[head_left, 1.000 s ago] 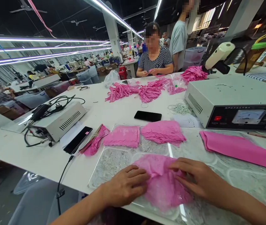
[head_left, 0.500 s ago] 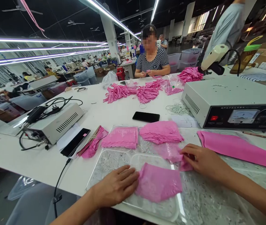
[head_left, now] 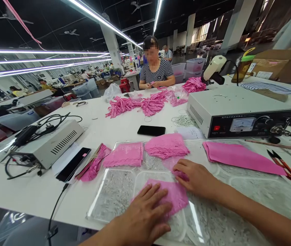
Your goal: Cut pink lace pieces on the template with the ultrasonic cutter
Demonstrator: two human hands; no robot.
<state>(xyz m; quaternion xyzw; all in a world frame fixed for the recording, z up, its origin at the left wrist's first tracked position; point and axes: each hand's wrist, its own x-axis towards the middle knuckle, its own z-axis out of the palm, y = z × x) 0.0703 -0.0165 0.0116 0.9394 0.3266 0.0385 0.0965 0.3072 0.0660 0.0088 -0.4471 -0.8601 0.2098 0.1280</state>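
My left hand (head_left: 145, 215) lies flat with spread fingers on a pink fabric piece (head_left: 178, 196) on the clear plastic mat. At that piece's upper right, my right hand (head_left: 196, 177) has its fingers bent and pressed together on a thin pink lace piece (head_left: 169, 163), part of it hidden under the fingers. Just beyond are two stacks of pink lace pieces, a left stack (head_left: 124, 153) and a right stack (head_left: 167, 145). A folded length of pink cloth (head_left: 237, 157) lies to the right of my right hand.
Orange-handled thread snips (head_left: 285, 167) lie at the right, below a grey control box (head_left: 240, 102). A second grey box (head_left: 55, 140) and a phone (head_left: 73, 165) are at the left. Another phone (head_left: 151, 130) lies mid-table. Across the table a person (head_left: 157, 71) sits behind pink strip bundles (head_left: 151, 106).
My left hand has moved right, from the fabric piece's left edge to flat on top of it. My right hand stays at the lace piece, now closer to the fabric piece. The view has shifted.
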